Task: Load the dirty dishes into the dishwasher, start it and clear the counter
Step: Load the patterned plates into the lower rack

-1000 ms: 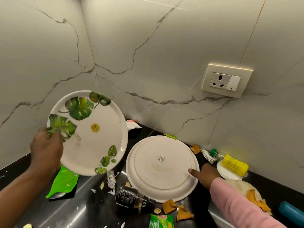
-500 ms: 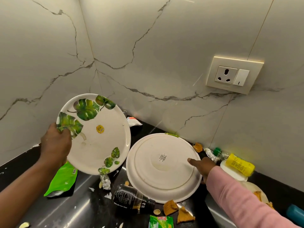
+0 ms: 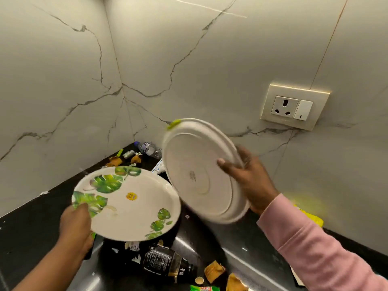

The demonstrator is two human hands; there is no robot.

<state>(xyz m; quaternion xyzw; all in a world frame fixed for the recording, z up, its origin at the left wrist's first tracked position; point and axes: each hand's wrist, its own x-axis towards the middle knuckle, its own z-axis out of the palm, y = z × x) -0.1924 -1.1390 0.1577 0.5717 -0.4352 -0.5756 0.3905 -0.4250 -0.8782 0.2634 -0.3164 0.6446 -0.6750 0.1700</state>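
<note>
Leaf-print plate [image 3: 130,206] is held face up, near level, above the black worktop [image 3: 27,234] — gripped at its near-left rim by the left hand [image 3: 75,225]. The white plate [image 3: 201,173] is held tilted, underside toward the camera, rim pinched by the right hand [image 3: 249,177]; its base mark is blurred and unreadable. A dark bottle [image 3: 168,263] lies below, label text too small to read — partly hidden.

The right arm wears a long pink sleeve [image 3: 315,248] of soft knit, ending at the wrist. The left forearm [image 3: 48,267] is bare, with no sleeve showing. Both hands are bare.
</note>
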